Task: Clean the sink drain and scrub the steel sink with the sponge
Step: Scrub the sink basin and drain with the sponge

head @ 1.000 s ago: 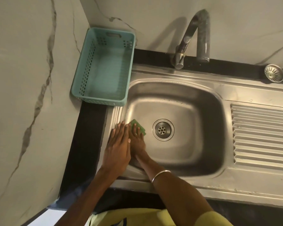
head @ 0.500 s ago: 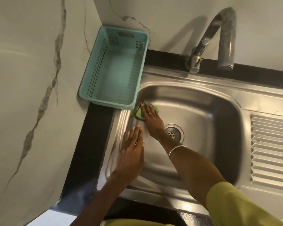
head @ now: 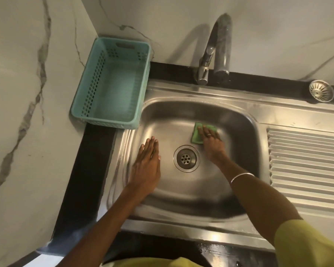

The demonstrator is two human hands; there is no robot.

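Observation:
The steel sink (head: 245, 120) fills the middle of the view, with its round drain (head: 185, 158) in the basin floor. A green sponge (head: 196, 134) lies flat on the basin floor just beyond and right of the drain. My right hand (head: 212, 143) presses down on the sponge with straight fingers, covering its right half. My left hand (head: 147, 168) lies flat, fingers straight and together, on the basin's left slope, left of the drain.
A teal plastic basket (head: 79, 110) stands on the black counter at the sink's back left corner. The faucet (head: 220, 53) arches over the back rim. A loose steel drain strainer (head: 321, 90) sits at the back right. The ribbed drainboard (head: 307, 160) lies to the right.
My right hand has slid the sponge from the basin's back left corner to the right, past the drain. My left hand stays on the left slope.

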